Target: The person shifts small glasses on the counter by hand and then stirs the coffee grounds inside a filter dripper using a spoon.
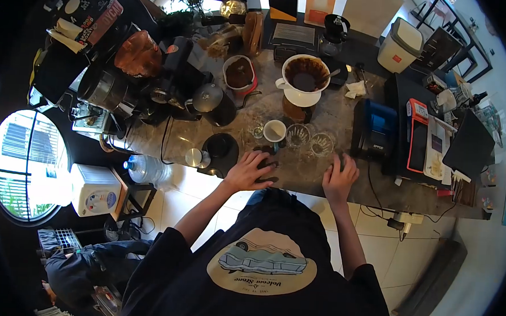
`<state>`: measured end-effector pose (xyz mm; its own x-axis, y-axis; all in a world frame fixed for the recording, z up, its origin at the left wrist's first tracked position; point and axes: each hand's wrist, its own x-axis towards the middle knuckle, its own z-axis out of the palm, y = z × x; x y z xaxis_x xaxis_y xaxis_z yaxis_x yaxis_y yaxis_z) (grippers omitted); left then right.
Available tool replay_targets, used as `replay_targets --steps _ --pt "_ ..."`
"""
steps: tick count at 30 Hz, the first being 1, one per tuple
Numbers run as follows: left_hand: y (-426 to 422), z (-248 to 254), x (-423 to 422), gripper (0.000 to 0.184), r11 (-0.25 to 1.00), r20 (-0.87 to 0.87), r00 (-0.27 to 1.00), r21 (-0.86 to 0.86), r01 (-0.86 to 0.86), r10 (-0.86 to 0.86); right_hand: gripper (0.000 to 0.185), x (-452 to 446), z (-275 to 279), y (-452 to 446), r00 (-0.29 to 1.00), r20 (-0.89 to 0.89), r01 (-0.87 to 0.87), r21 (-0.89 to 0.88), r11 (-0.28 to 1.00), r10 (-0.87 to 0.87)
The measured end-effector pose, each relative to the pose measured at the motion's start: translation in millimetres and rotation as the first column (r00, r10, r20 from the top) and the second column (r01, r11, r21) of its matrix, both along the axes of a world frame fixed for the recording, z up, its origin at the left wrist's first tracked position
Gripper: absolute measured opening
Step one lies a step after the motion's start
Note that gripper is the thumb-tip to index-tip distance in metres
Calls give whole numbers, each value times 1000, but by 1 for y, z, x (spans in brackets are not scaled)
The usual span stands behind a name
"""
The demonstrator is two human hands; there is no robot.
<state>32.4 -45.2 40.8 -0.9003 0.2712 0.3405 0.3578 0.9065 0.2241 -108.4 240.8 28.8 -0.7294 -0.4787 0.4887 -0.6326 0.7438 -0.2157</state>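
My left hand (250,170) rests on the front edge of the counter (298,172), fingers spread and holding nothing. My right hand (340,178) lies at the same edge farther right, its fingers apart and empty. Between and just beyond them stand a white cup (275,131) and two clear glasses (298,136), the right one (322,144) nearest my right hand. Behind these, a white coffee dripper (303,96) with wet dark grounds and a spoon in it sits on a brown server (297,111). A black round-topped scale or stand (220,148) is left of my left hand.
Left on the counter are a lidded black pitcher (213,103), a red-rimmed container of ground coffee (239,74) and a grinder (180,68). At right stand a blue-black printer (377,127), a red-edged tray (417,138) and a white-lidded bin (400,45). Cables hang below the right edge.
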Motion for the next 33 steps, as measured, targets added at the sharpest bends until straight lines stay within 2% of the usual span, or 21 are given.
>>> replay_targets --steps 2,6,8,9,11,14,17,20,22,23,26,27,29,33 --pt "-1 -4 0 51 998 87 996 70 5 -11 37 2 2 -1 991 -131 39 -3 999 -39" --pt "-4 -5 -1 51 991 203 979 129 -34 7 38 -2 -10 2 997 76 -10 -32 999 12" --pt "-1 0 -2 52 997 74 997 66 -37 32 39 -6 -12 3 972 234 -33 17 999 29" --pt "0 3 -2 52 999 8 999 35 -40 40 38 -7 -11 3 972 236 -29 15 999 25" --pt "0 -1 -3 52 992 134 990 111 -63 47 36 -6 -10 2 971 239 -21 14 1000 17" --pt "-2 -1 -1 53 990 223 974 121 -69 40 36 -4 -2 -3 990 137 16 -10 1000 -15" --pt "-4 -1 -3 54 991 205 978 124 -55 28 36 -3 0 -2 998 -57 35 -80 996 -40" --pt "-3 -1 -5 56 980 199 979 183 -82 45 38 -7 -19 2 962 272 42 -91 995 -16" --pt "-5 -1 -7 55 972 218 974 210 -100 53 39 -7 -17 3 958 286 26 -54 998 -10" --pt "-5 1 -8 49 973 233 972 212 -89 38 40 -9 -15 3 956 293 17 -34 999 -6" --pt "-4 5 -12 41 982 239 969 160 -103 62 42 -9 -15 3 961 275 20 26 999 -26" --pt "-2 6 -13 35 977 233 969 169 -127 85 43 -10 -12 3 968 250 20 15 1000 -23" --pt "-3 -2 -12 32 964 256 961 211 -160 104 44 -8 -8 1 976 215 24 -9 1000 -22" --pt "-4 -2 -15 27 936 272 950 270 -226 151 44 -10 -3 -1 948 317 19 -14 1000 -13"
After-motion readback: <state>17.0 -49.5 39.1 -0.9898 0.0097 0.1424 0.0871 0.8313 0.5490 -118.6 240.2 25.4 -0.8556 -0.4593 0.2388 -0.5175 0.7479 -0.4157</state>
